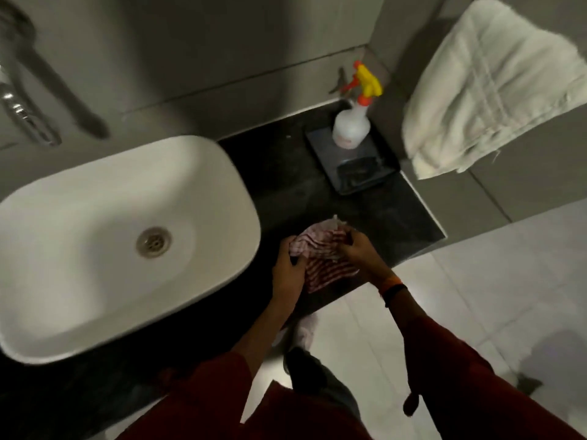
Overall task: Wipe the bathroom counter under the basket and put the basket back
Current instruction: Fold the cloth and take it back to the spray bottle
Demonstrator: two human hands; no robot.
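A red-and-white striped cloth (320, 263) lies bunched over the front edge of the dark stone counter (279, 173). My left hand (287, 269) grips its left side and my right hand (357, 250) pinches its right side. At the back right corner of the counter stands a shallow dark basket (359, 166), more like a tray. In it stands a white spray bottle (351, 127) with a yellow and orange trigger head.
A white basin (104, 242) fills the left of the counter, under a chrome tap (25, 115). A white towel (489, 90) hangs on the right wall. Pale floor tiles (476, 281) lie to the right and below.
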